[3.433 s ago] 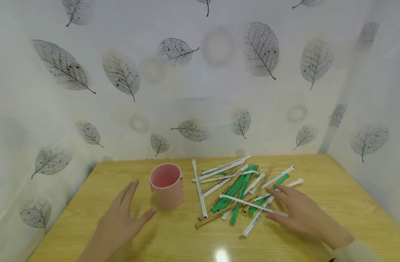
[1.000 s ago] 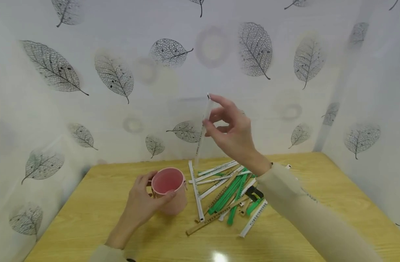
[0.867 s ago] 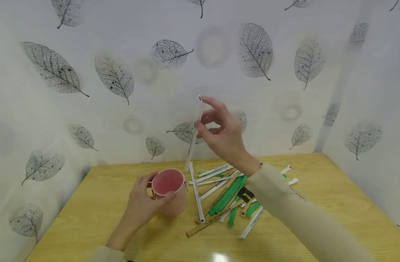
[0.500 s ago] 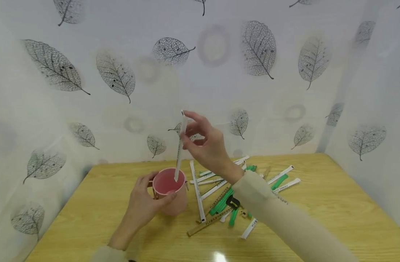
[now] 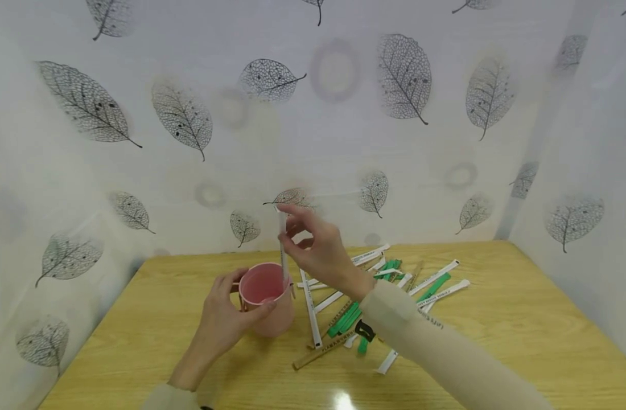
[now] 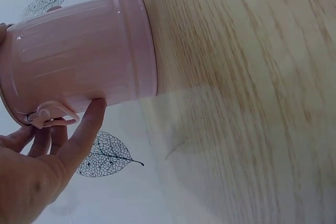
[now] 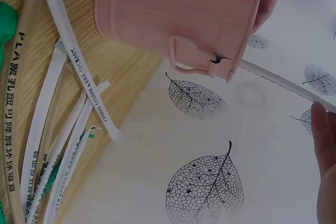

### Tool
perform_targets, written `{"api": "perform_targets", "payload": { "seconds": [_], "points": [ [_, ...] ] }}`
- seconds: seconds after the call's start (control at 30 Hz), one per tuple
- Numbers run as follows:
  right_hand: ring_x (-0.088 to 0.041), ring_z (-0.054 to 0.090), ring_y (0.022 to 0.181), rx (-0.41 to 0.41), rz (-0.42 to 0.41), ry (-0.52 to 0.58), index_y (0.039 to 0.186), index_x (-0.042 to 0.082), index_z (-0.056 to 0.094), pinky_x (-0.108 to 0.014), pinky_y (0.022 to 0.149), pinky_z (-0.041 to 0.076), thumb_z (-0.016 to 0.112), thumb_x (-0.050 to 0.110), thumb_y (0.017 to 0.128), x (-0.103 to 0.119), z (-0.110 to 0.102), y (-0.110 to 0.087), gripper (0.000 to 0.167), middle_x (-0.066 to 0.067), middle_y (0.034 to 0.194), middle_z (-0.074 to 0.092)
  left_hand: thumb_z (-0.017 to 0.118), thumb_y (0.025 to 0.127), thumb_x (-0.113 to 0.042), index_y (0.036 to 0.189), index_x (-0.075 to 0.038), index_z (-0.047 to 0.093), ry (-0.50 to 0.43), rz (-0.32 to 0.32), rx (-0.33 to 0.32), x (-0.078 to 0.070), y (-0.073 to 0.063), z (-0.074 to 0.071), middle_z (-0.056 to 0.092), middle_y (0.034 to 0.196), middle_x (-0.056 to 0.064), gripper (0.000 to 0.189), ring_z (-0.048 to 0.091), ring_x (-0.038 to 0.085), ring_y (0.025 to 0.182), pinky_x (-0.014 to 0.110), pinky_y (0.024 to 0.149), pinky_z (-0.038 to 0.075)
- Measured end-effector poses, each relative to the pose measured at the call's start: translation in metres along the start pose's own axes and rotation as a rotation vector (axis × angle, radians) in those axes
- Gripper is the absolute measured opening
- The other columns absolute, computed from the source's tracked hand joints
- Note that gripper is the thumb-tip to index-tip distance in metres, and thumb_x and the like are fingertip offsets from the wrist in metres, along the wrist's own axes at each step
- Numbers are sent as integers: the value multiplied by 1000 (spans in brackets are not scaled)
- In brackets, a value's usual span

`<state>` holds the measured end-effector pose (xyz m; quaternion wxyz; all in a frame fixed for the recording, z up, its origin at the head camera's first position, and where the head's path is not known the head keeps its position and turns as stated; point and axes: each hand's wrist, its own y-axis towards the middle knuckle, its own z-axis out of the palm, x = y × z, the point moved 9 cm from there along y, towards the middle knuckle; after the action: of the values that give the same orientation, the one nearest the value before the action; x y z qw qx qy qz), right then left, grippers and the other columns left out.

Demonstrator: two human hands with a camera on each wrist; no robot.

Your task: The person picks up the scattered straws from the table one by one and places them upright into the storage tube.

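In the head view a pink metal pail with small side handles stands upright on the table. My left hand holds it from the left, thumb across the front and fingers behind the rim; the left wrist view shows fingers against its wall. Above the pail's right side, my right hand pinches a white paper-wrapped drinking straw, nearly upright, index fingertip at its top end. The straw's lower end is inside the pail, hidden by the wall in the right wrist view, where the straw crosses the rim.
Right of the pail lies a loose pile of wrapped straws: white, green and brown. My right forearm covers part of it. A leaf-patterned curtain hangs behind the wooden table.
My left hand has taken hold of the pail. The right hand lifted a white straw from the pile, carried it left and has lowered its end into the pail.
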<state>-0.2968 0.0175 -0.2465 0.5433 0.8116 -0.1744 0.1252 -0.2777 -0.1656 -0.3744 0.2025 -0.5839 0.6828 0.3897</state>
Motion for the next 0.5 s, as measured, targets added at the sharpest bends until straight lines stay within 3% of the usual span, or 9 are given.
{"api": "perform_targets", "payload": {
  "seconds": [0.5],
  "points": [
    [-20, 71, 81, 123, 57, -14, 137, 1, 52, -16, 65, 59, 69, -6, 92, -8, 22, -26, 49, -12, 88, 71, 88, 79, -44, 140, -8, 54, -39, 27, -11, -1, -2, -2, 55, 132, 12, 79, 59, 27, 114, 44, 88, 55]
  ]
}}
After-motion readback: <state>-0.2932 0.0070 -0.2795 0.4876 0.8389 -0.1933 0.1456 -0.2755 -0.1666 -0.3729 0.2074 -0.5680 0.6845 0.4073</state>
